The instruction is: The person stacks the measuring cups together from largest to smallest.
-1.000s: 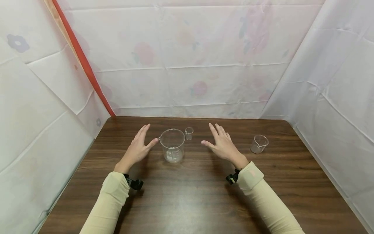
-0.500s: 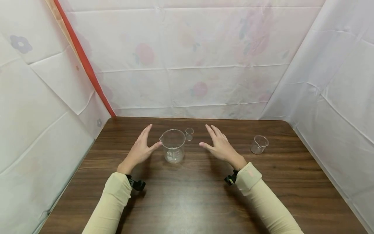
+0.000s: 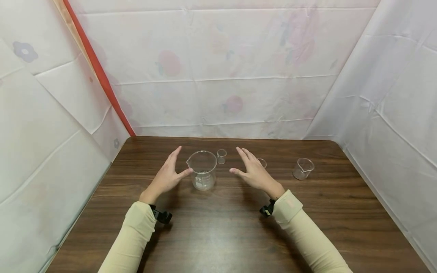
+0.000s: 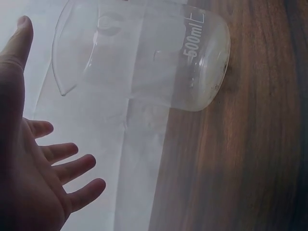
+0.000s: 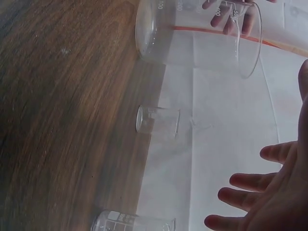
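A large glass beaker [image 3: 203, 182], marked 500ml in the left wrist view, stands upright on the table between the hands. Just left of it is my left hand [image 3: 166, 177], fingers spread and thumb toward the rim; the left wrist view shows a gap between them. My right hand [image 3: 255, 173] hovers to the beaker's right, fingers extended, holding nothing. A tiny glass beaker [image 3: 221, 157] stands behind the large one, to its right. Another beaker [image 3: 262, 162] is mostly hidden behind the right hand. Farther right stands a small spouted beaker [image 3: 302, 169].
The brown wood-grain table [image 3: 218, 235] has a white patterned sheet [image 3: 211, 94] hanging along its back edge. More white sheeting [image 3: 396, 125] lines the sides. A red strip [image 3: 99, 72] runs down at the back left corner.
Both hands have moved inward toward the large beaker, the right one shifting left and the left one right. The rim of a beaker behind the right hand has come into view.
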`<state>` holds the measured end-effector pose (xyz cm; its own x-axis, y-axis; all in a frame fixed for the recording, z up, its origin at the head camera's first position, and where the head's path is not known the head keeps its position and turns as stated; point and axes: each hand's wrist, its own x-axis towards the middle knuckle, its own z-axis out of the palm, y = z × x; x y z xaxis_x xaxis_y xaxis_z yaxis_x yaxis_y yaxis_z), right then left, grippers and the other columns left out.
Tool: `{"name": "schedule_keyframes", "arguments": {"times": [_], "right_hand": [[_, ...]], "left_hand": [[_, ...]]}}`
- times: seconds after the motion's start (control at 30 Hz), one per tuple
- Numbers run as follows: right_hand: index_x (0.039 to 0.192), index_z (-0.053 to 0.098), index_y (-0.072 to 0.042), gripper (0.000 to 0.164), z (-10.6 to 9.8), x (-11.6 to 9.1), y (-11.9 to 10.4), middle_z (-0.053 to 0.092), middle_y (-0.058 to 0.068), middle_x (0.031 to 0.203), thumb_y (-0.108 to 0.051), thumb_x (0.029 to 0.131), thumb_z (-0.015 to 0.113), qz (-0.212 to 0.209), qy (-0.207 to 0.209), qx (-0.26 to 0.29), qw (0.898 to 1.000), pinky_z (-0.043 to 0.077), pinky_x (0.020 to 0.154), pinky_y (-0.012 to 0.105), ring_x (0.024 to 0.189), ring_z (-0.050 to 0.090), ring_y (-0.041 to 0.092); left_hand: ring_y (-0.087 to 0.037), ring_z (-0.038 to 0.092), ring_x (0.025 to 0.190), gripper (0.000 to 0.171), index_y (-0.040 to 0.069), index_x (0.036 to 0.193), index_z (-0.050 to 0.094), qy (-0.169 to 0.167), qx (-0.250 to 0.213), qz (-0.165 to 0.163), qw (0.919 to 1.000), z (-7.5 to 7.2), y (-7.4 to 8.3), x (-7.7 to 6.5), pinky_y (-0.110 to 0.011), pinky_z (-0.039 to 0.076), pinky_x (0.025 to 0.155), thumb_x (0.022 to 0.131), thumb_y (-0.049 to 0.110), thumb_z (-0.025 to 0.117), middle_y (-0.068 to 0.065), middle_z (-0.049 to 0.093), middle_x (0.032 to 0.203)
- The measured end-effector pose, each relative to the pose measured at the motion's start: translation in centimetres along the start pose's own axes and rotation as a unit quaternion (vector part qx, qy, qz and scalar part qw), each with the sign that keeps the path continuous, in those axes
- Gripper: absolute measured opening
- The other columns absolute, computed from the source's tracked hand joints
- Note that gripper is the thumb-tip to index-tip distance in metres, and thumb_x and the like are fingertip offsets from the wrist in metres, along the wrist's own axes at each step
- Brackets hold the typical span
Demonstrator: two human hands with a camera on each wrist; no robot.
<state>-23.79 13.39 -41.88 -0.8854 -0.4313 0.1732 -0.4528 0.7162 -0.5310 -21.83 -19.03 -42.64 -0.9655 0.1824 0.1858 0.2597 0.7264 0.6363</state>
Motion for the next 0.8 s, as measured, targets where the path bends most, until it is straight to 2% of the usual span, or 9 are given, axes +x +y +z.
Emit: {"name": "schedule_keyframes", "arguments": {"times": [0.2, 0.43, 0.8], "right_hand": [[0.157, 0.015, -0.021, 0.089, 0.3, 0.1, -0.2, 0.022, 0.016, 0.161, -0.067, 0.09, 0.049, -0.008, -0.004, 0.003, 1.0, 0.026, 0.113, 0.064, 0.147, 0.023, 0.039], [0.157, 0.016, -0.021, 0.092, 0.9, 0.2, -0.3, 0.024, 0.016, 0.16, -0.074, 0.087, 0.044, -0.018, -0.011, 0.009, 1.0, 0.025, 0.113, 0.065, 0.146, 0.025, 0.04], [0.156, 0.021, -0.021, 0.091, 2.0, 0.4, -0.6, 0.033, 0.014, 0.156, -0.067, 0.086, 0.055, -0.033, -0.004, 0.018, 0.999, 0.037, 0.108, 0.061, 0.141, 0.035, 0.039]], "left_hand": [[-0.042, 0.027, 0.145, 0.097, 0.017, 0.157, 0.011, -0.008, 0.002, 0.001, 1.0, 0.3, 0.0, 0.1, -0.064, 0.031, 0.11, 0.087, 0.047, 0.07, -0.019, 0.021, 0.16], [-0.039, 0.037, 0.14, 0.099, 0.023, 0.157, 0.012, -0.016, 0.002, -0.01, 0.9998, 0.7, -0.1, 0.1, -0.066, 0.036, 0.105, 0.083, 0.057, 0.069, -0.017, 0.027, 0.158], [-0.038, 0.04, 0.138, 0.101, 0.021, 0.157, 0.014, -0.026, -0.012, -0.004, 0.9996, 1.1, 0.2, -0.1, -0.064, 0.038, 0.104, 0.082, 0.054, 0.072, -0.019, 0.031, 0.155]]}}
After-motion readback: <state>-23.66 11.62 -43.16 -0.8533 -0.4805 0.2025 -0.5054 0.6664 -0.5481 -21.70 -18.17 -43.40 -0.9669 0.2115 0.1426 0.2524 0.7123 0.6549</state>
